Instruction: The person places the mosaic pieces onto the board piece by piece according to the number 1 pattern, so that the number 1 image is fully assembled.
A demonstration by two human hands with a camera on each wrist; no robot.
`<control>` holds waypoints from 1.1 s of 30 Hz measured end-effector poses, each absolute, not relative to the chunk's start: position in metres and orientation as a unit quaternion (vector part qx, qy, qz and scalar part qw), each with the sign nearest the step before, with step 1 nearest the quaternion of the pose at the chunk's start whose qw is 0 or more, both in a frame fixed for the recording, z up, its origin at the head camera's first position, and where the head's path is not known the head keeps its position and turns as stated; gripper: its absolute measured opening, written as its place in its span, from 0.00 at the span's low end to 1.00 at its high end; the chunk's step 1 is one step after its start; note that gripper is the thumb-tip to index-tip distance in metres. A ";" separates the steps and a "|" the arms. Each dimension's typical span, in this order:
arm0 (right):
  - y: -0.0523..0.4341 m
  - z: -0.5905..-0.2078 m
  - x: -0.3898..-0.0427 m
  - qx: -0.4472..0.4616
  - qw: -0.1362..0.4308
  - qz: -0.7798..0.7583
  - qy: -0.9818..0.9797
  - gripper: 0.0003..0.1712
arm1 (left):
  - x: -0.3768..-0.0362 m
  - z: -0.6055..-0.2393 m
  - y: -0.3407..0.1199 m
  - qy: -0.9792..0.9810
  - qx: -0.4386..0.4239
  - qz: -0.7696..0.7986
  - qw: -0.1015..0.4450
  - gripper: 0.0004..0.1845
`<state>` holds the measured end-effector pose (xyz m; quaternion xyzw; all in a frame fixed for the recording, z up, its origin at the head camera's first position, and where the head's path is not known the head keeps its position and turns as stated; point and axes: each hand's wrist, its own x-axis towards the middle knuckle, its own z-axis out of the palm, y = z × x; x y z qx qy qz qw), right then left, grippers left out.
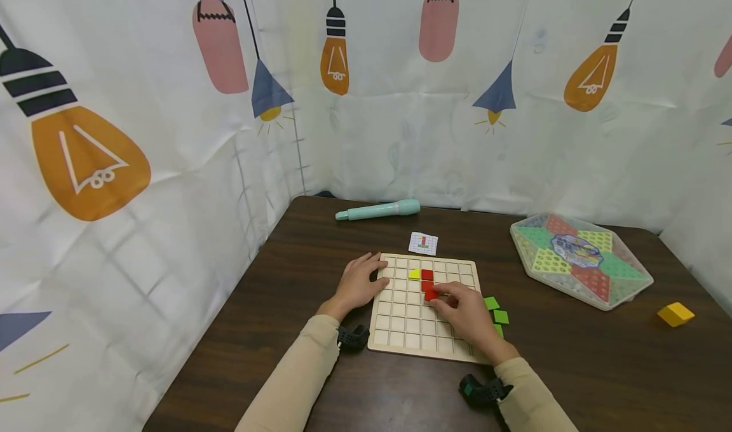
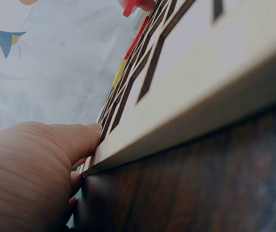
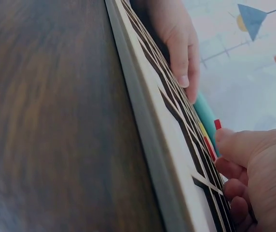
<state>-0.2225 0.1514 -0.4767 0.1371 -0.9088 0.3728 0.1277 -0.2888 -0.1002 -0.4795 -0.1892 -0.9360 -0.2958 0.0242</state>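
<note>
A wooden grid board (image 1: 397, 325) lies on the table. My right hand (image 1: 466, 311) is over its middle, pinching a red square tile (image 1: 431, 295) between thumb and fingers. In the right wrist view, that red tile (image 3: 218, 124) sticks up tilted past the thumb tip. Two more red tiles, one of them a red tile (image 1: 427, 274) in an upper row, sit in the grid. Left of that one is a yellow tile (image 1: 414, 274), partly filling its cell. My left hand (image 1: 359, 283) rests against the board's left edge, its thumb (image 2: 82, 137) touching the top.
Several green tiles (image 1: 501, 317) lie by the board's right side, partly behind my right wrist. Behind the board is a small printed card (image 1: 423, 243), then a teal pen-like stick (image 1: 377, 211). A hexagonal game box (image 1: 620, 273) and a yellow block (image 1: 676, 314) stand to the right.
</note>
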 end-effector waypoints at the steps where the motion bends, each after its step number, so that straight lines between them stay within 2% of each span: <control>1: 0.152 -0.477 -0.223 0.136 0.128 0.371 -0.909 0.17 | -0.289 -0.480 -0.100 -0.935 -0.190 -0.297 0.025 0.24; 8: 0.150 -0.477 -0.224 0.147 0.138 0.350 -0.915 0.14 | -0.288 -0.480 -0.101 -0.931 -0.198 -0.303 0.036 0.23; 33: 0.143 -0.479 -0.223 0.119 0.132 0.314 -0.933 0.13 | -0.287 -0.477 -0.100 -0.932 -0.198 -0.304 0.027 0.24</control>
